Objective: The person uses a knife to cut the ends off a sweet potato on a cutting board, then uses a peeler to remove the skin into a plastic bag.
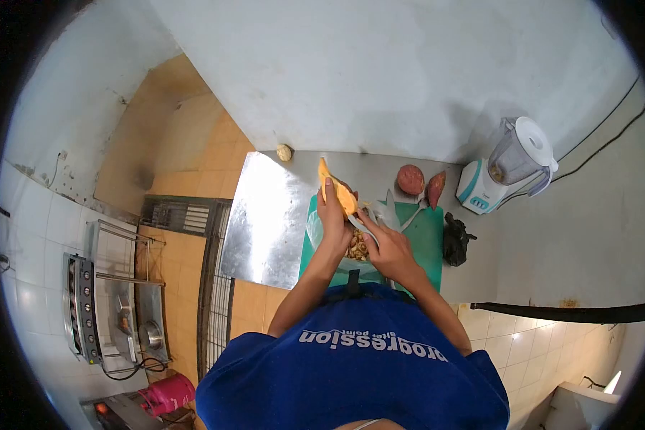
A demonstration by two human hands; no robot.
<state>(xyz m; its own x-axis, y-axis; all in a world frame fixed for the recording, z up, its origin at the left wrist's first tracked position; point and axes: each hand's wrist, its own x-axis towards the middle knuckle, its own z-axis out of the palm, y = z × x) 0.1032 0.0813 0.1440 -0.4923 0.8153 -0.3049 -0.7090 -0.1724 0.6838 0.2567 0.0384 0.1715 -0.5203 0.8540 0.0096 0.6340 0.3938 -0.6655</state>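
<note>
My left hand [331, 215] is wrapped round a long peeled orange-yellow root [342, 195], held tilted above the green cutting board [426, 251]. My right hand [385, 244] is closed on a pale tool by the root's lower end; the tool is mostly hidden, so its kind is unclear. Below both hands, a clear plastic bag [365, 266] holds small brown and yellow pieces [357, 246]. A knife blade [391, 204] and another utensil [413, 215] lie on the board, right of my right hand.
Two reddish roots [411, 180] [436, 189] lie behind the board. A black plastic bag [457, 239] sits at its right, and a blender [512, 165] stands farther right. A pale round item [284, 152] rests at the metal table's [261, 229] back left edge, against the wall.
</note>
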